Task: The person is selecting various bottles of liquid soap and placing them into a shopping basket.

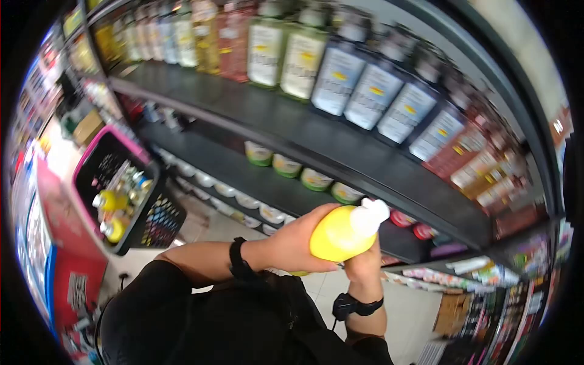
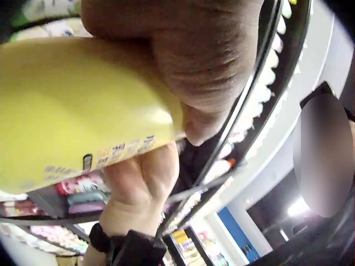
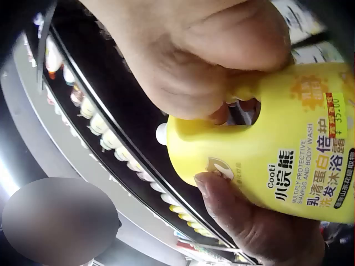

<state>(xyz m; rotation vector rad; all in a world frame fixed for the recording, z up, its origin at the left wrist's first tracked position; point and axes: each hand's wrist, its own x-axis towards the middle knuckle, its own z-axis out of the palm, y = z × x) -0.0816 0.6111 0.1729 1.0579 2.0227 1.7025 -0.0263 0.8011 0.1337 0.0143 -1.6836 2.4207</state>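
Observation:
A yellow bottle of shampoo and body wash (image 1: 337, 236) with a white top (image 1: 368, 214) is held up in front of the lower shelf, tilted. My left hand (image 1: 297, 240) wraps round its body from the left. On the other side, my right hand (image 1: 364, 263) grips the bottle at its moulded handle, fingers curled through the opening in the right wrist view. That view also shows the printed label (image 3: 310, 177), an orange-and-red price sticker (image 3: 335, 116), and the left thumb (image 3: 219, 194) pressing near the label.
Pump bottles in green, dark blue and pink line the upper shelf (image 1: 243, 100). Green-banded tubs (image 1: 286, 165) stand on the shelf below. At the left, a black basket (image 1: 159, 213) with a pink rim holds yellow bottles (image 1: 112, 199) and other items.

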